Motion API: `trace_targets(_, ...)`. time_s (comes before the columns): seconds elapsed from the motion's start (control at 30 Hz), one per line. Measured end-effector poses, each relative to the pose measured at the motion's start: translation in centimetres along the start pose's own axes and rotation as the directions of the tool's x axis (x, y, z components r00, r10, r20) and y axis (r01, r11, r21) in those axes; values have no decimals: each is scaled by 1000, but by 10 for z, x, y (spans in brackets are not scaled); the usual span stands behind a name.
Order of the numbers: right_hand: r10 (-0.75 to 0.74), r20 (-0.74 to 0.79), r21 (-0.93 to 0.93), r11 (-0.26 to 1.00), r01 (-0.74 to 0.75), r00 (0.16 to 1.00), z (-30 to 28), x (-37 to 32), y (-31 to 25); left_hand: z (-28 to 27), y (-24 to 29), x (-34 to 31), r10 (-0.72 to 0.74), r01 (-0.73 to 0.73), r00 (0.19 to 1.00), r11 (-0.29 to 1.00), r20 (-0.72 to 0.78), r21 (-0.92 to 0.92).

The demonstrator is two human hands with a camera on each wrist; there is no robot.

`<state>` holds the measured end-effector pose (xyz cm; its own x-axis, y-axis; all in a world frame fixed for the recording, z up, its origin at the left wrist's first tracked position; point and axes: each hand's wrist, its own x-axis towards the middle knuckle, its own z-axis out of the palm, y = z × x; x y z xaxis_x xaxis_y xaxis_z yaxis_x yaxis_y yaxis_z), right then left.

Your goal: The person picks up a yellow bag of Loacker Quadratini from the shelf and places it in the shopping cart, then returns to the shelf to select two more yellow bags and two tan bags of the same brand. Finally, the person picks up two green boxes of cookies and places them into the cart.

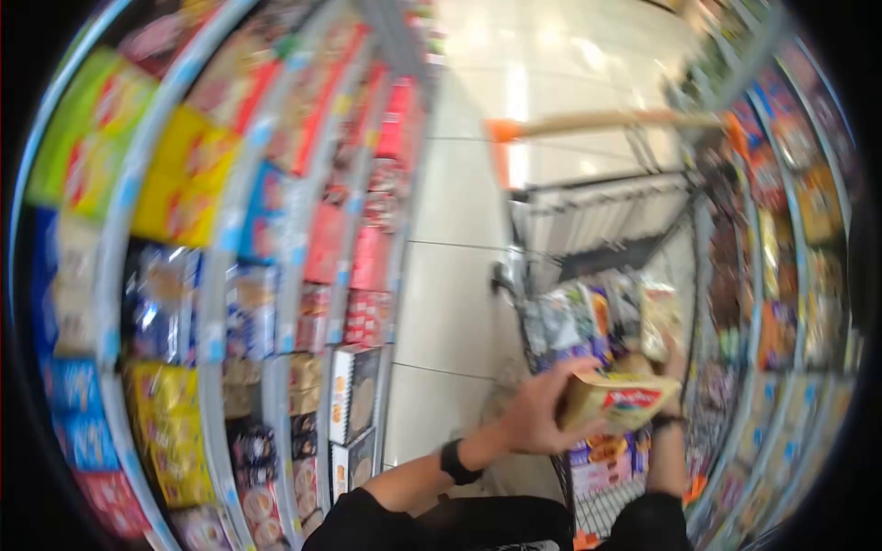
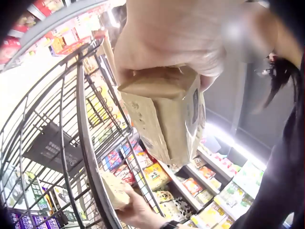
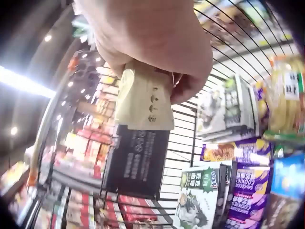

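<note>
The left hand [image 1: 542,409] grips a tan package with a red label [image 1: 632,399] over the near part of a shopping cart. In the left wrist view, that hand [image 2: 171,38] curls round the top of the tan package [image 2: 162,119]. Farther forward, the right hand [image 1: 673,360] holds a cream package [image 1: 660,317] over the cart's contents. Close up in the right wrist view, the right hand's fingers and thumb [image 3: 152,43] pinch the cream package [image 3: 145,100]. Below and beside it lie purple cookie packs [image 3: 250,191] and a green-and-white box [image 3: 198,195].
The wire cart [image 1: 602,197] has an orange-ended handle bar [image 1: 606,121] at its far end. Shelves of colourful packets [image 1: 184,174] stand on the left, and more shelves [image 1: 808,202] on the right. Tiled floor [image 1: 455,275] runs between the left shelves and the cart.
</note>
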<state>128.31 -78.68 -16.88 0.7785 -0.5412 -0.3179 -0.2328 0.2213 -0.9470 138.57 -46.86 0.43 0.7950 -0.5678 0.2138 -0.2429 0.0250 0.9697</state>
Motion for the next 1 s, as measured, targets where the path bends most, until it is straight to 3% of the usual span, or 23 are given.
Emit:
trace_targets(0.03, 101, -52, 161, 983, -91, 994, 29, -23, -58, -4, 4, -18, -121, 121, 993, 984, 1, -129)
trace_targets(0.07, -49, -285, -11, 999, 48, 957, 7, -30, -44, -16, 15, -31, -170, 167, 985, 976, -10, -136)
trace_targets(0.1, -345, -226, -388, 890, 240, 911, -1, -44, -58, -29, 25, -47, -214, 208, 976, 971, -42, -122)
trace_targets(0.13, -356, -168, -239, 919, 313, 919, -44, -38, -44, -41, 36, -62, -254, 245, 964, 962, -72, -122)
trace_targets(0.2, -436, -43, -90, 898, 431, 899, -13, -89, -90, -60, 52, -103, -249, 232, 942, 968, -225, -99)
trace_targets(0.27, -394, 62, 26, 919, 393, 917, 63, -163, -148, -77, 64, -147, -238, 217, 911, 971, -337, -101)
trace_targets(0.33, -353, 237, 55, 935, 350, 905, 72, -182, -125, -90, 74, -201, -258, 120, 842, 946, -473, -302)
trace_targets(0.37, -219, 183, 148, 970, 193, 959, 108, -213, -124, -101, 88, -229, -256, 76, 817, 936, -516, -344)
trace_targets(0.4, -255, 56, -222, 940, 261, 965, 159, -262, -135, -109, 92, -258, -287, 99, 777, 935, -560, -342)
trace_targets(0.43, -131, 330, 375, 927, -3, 935, 152, -242, -101, -116, 98, -286, -257, 94, 725, 956, -639, -278)
trace_targets(0.47, -74, 488, 405, 902, -151, 869, 183, -268, -102, -121, 105, -312, -222, 100, 669, 973, -710, -210)
trace_targets(0.5, -51, 502, 428, 882, -197, 864, 209, -284, -93, -123, 112, -338, -221, 96, 649, 973, -728, -210)
trace_targets(0.53, 17, 606, 398, 859, -322, 795, 233, -302, -93, -126, 118, -361, -217, 113, 547, 976, -809, -186)
trace_targets(0.57, -63, 668, 400, 871, -286, 742, 262, -324, -101, -128, 123, -380, -208, 133, 442, 977, -872, -166)
trace_targets(0.6, -43, 739, 368, 862, -349, 672, 285, -338, -102, -132, 126, -400, -208, 131, 437, 977, -875, -167)
trace_targets(0.67, -16, 880, 264, 847, -461, 474, 325, -365, -116, -136, 130, -432, -224, 146, 279, 971, -934, -189)
trace_targets(0.7, 32, 915, 199, 830, -520, 402, 343, -371, -116, -139, 132, -443, -232, 139, 285, 970, -930, -200)
trace_targets(0.73, 63, 945, 144, 798, -585, 320, 361, -376, -116, -142, 133, -451, -241, 124, 225, 968, -944, -218)
trace_targets(0.77, 77, 950, 140, 760, -635, 301, 379, -377, -108, -145, 133, -457, -249, 109, 167, 966, -954, -233)
trace_targets(0.83, 205, 974, -53, 626, -778, 99, 411, -379, -110, -152, 136, -457, -247, 98, 133, 967, -960, -235)
trace_targets(0.87, 210, 972, -52, 630, -775, 105, 424, -378, -105, -155, 138, -455, -236, 92, 84, 969, -968, -228)
trace_targets(0.93, 295, 954, -190, 442, -877, -58, 447, -372, -89, -161, 137, -449, -238, 71, 66, 970, -969, -233)
trace_targets(1.0, 270, 957, -233, 506, -830, -104, 466, -363, -79, -169, 129, -447, -242, 124, 67, 965, -968, -233)
